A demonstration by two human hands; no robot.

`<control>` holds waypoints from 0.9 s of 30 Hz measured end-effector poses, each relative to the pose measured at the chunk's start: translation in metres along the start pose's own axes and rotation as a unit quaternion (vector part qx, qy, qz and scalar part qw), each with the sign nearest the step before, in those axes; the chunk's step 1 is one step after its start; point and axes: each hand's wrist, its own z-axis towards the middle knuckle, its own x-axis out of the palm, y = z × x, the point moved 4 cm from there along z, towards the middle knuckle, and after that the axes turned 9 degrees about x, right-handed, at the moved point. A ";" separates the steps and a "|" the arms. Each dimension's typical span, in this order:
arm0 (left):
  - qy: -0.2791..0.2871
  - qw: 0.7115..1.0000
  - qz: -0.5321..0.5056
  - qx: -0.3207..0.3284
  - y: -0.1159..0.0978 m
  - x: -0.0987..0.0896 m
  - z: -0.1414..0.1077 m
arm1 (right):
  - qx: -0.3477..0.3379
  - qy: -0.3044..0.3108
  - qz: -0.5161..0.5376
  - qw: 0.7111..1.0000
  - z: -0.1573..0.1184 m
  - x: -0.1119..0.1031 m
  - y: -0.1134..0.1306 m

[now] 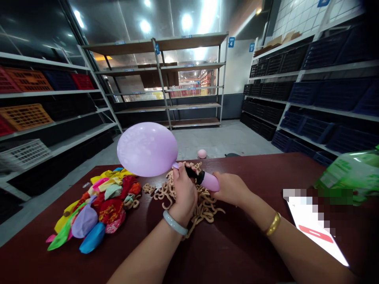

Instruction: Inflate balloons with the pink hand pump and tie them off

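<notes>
A swollen purple balloon (pixel 147 149) hangs out over the table, left of my hands. My left hand (pixel 184 189) pinches its neck at the black nozzle end of a pink hand balloon pump (pixel 210 181). Wrapped round the pump's pink barrel is my right hand (pixel 229 187). Beneath both hands lies a loose heap of tan, curled, worm-like pieces (pixel 207 209), whose kind I cannot make out. To the left spreads a pile of flat, limp balloons (pixel 84 221) in many colours.
The dark red table (pixel 133 256) bears a lit phone-like screen (pixel 319 232), partly pixelated, and a green plastic package (pixel 352 171) at right. A small pink balloon (pixel 202 153) shows beyond the far edge. Shelves with crates (pixel 28 116) line both sides; a rack (pixel 194 106) stands behind.
</notes>
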 end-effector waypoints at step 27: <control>-0.023 0.999 0.010 0.021 0.001 -0.001 -0.006 | -0.002 -0.002 -0.025 1.000 -0.002 -0.001 0.001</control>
